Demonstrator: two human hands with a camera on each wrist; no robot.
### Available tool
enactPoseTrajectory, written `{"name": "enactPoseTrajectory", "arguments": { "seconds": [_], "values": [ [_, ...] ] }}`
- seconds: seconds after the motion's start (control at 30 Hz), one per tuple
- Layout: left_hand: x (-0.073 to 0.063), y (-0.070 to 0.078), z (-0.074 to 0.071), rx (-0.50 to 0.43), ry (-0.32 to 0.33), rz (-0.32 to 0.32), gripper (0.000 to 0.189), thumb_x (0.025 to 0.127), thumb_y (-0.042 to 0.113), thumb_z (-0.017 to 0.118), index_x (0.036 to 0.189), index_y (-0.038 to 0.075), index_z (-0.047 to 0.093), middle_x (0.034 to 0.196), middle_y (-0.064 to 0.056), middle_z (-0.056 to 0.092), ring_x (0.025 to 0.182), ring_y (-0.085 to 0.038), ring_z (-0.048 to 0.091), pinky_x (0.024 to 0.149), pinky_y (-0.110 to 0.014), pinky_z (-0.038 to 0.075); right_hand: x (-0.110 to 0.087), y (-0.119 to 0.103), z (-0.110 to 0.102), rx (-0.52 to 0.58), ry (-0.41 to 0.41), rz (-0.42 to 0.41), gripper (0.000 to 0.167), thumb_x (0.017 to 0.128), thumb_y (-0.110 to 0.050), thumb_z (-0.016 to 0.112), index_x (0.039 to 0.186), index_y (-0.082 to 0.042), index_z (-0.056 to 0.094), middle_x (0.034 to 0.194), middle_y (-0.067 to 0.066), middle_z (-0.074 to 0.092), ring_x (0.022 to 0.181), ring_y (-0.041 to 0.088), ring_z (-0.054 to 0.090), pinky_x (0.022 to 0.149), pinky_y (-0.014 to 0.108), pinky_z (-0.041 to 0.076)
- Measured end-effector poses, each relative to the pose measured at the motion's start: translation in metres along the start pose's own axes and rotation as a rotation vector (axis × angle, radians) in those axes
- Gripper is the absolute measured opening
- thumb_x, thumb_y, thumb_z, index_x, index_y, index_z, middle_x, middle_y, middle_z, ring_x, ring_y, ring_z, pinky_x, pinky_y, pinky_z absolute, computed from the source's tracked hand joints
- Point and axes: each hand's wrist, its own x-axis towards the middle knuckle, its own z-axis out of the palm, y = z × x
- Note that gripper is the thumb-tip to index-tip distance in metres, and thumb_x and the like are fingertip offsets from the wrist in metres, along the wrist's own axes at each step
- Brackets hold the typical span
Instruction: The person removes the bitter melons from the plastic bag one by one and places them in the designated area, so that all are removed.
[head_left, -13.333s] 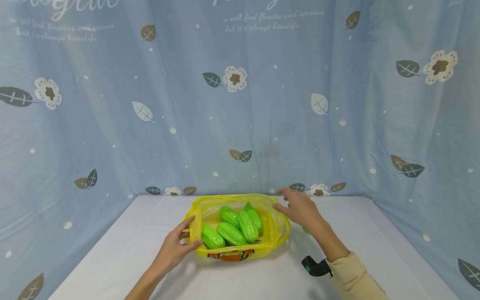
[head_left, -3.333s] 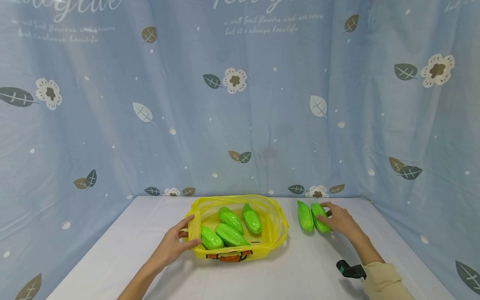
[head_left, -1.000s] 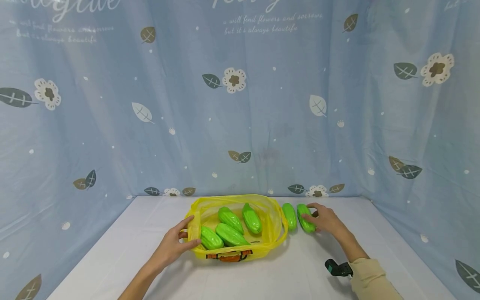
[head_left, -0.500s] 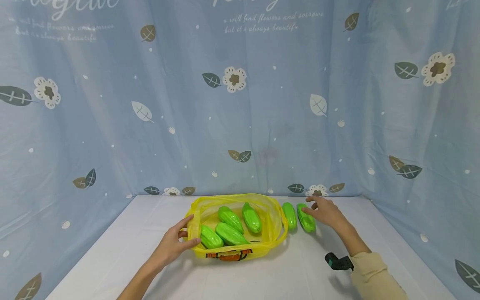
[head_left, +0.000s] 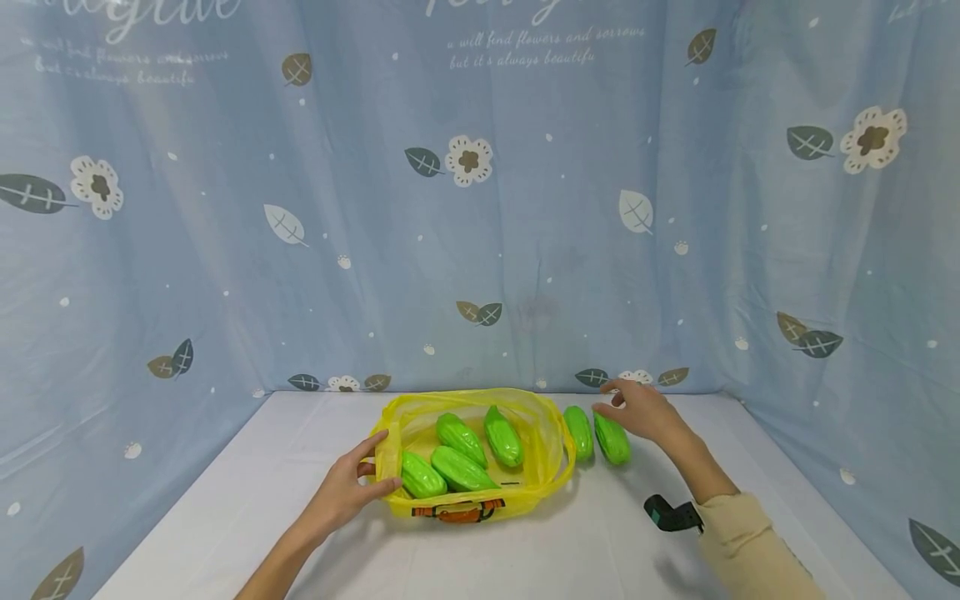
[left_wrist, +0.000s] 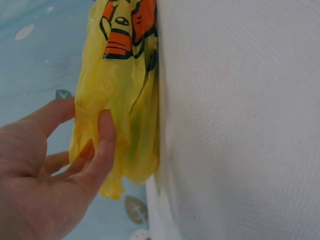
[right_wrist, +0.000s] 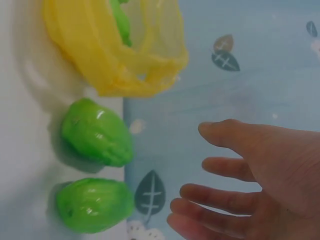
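Thin, creased, see-through plastic film in the yellow bag (head_left: 534,498); smooth, glossy, plastic-looking skin on the green vegetables (head_left: 503,437) inside the bag and on the green pair (head_left: 613,443) just right of it. Under the bag, matt, finely woven texture on the white tablecloth (head_left: 465,567); behind it, matt, rippled cloth in the blue curtain (head_left: 555,225).

The right hand (head_left: 645,412) has lifted clear of the rightmost green vegetable (head_left: 613,442).

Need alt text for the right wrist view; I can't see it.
A bare right hand, open and holding nothing, extends from the right edge near two glossy green, oblong vegetable-like objects. Above them in the picture is a translucent yellow plastic bag.
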Motion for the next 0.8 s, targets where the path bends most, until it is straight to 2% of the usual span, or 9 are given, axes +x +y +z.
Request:
{"name": "enactPoseTrajectory", "arguments": {
  "seconds": [0.2, 0.4, 0.63, 0.8],
  "values": [
    [0.0, 0.001, -0.001, 0.001, -0.001, 0.005, 0.082, 0.084, 0.021, 0.078, 0.151, 0.005, 0.035, 0.127, -0.021, 0.057, 0.104, -0.027, 0.068, 0.071, -0.02, 0.054, 0.003, -0.021, -0.008, -0.023, -0.008, -0.032, 0.048, 0.093, -0.038, 0.065, 0.129, -0.006, 0.061, 0.111, 0.019, 0.069, 0.092, 0.03, 0.067, 0.075, 0.046, 0.056],
    [-0.001, 0.0, -0.002, 0.018, 0.006, -0.004, 0.083, 0.083, 0.022, 0.078, 0.151, 0.003, 0.035, 0.131, -0.023, 0.057, 0.107, -0.028, 0.068, 0.072, -0.02, 0.054, 0.006, -0.041, -0.006, -0.015, -0.01, -0.062, 0.048, 0.093, -0.038, 0.066, 0.128, -0.007, 0.062, 0.114, 0.016, 0.07, 0.096, 0.03, 0.068, 0.077, 0.045, 0.057],
    [-0.003, 0.001, -0.005, 0.066, 0.023, -0.01, 0.082, 0.084, 0.024, 0.078, 0.15, 0.001, 0.036, 0.148, -0.026, 0.043, 0.113, -0.033, 0.065, 0.079, -0.022, 0.054, 0.01, -0.062, 0.001, -0.032, -0.024, -0.068, 0.044, 0.092, -0.037, 0.067, 0.127, -0.009, 0.063, 0.11, 0.012, 0.07, 0.094, 0.026, 0.067, 0.075, 0.042, 0.057],
    [-0.004, 0.002, -0.006, 0.068, 0.023, -0.018, 0.082, 0.084, 0.025, 0.078, 0.15, 0.001, 0.036, 0.153, -0.026, 0.037, 0.116, -0.036, 0.063, 0.082, -0.026, 0.056, 0.01, -0.075, 0.004, -0.03, -0.041, -0.069, 0.044, 0.093, -0.037, 0.067, 0.128, -0.011, 0.062, 0.11, 0.012, 0.069, 0.095, 0.026, 0.065, 0.077, 0.043, 0.055]
  ]
}}
